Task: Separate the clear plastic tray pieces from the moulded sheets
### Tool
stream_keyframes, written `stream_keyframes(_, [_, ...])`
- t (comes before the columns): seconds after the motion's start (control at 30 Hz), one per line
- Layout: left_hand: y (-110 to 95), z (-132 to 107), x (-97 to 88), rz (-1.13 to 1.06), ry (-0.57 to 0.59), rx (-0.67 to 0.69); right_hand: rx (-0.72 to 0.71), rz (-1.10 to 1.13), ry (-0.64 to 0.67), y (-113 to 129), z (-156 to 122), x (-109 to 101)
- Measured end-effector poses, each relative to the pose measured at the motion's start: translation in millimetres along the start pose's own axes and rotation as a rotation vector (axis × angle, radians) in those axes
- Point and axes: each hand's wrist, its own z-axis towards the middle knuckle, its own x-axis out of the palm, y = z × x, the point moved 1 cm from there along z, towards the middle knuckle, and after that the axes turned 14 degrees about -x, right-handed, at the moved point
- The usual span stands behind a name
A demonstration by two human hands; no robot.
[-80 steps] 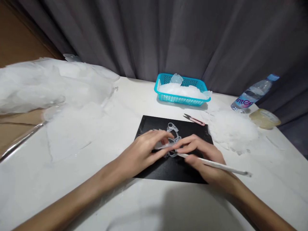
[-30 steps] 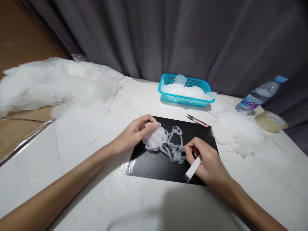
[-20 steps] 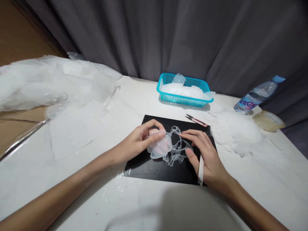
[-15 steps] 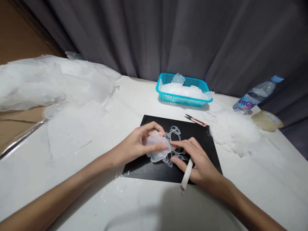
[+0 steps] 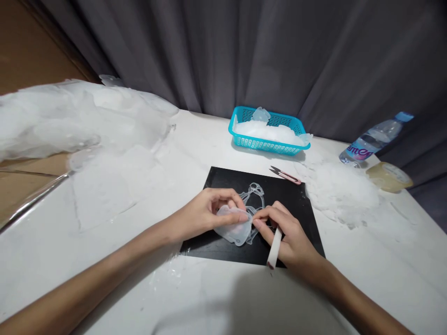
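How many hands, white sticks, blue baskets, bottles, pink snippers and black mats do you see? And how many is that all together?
Hands, left hand and right hand: 2
White stick: 1
Blue basket: 1
Bottle: 1
Pink snippers: 1
Black mat: 1
Total: 7

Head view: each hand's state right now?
Left hand: closed, holding a translucent plastic piece.
Right hand: closed, holding a slim white tool; whether it also grips the piece's edge can't be told.
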Motion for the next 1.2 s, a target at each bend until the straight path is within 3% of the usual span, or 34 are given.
stream_keyframes(0.13, [2, 0, 3.9, 0.054, 0.053, -0.018, 0.001, 0.0, 0.006, 2, 0, -2])
stream_keyframes(0.37, [5, -1, 8.3, 0.152, 0.023, 0.031, 0.002, 0.029, 0.124, 3, 1, -12])
stream_keyframes(0.57, [5, -3, 9.8, 0.214, 0.039, 0.019, -0.068, 0.002, 0.096, 0, 1, -7])
stream_keyframes(0.8, [4, -3, 16.6, 0.28, 0.06, 0.046, -0.042, 0.043, 0.105, 0, 4, -9])
stream_keyframes(0.87, [8, 2, 11.4, 0.28, -0.006, 0.051, -0.061, -0.002, 0.11, 1, 4, -11])
stream_keyframes(0.93, [13, 8, -5.5, 0.232, -0.22, 0.041, -0.095, -0.075, 0.082, 3, 3, -14])
stream_keyframes(1.0, [15, 12, -31.0, 0.144, -0.556, 0.02, -0.105, -0.127, 0.011, 4, 3, -21])
stream_keyframes(1.07, [14, 12, -52.8, 0.052, -0.683, -0.006, -0.065, -0.149, -0.061, 3, 3, -29])
stream_keyframes(1.13, [8, 9, -61.4, -0.019, -0.635, 0.023, 0.018, -0.161, -0.114, -2, 3, -38])
stream_keyframes(1.2, [0, 5, -54.2, -0.049, -0.473, 0.065, 0.117, -0.172, -0.159, -10, 2, -45])
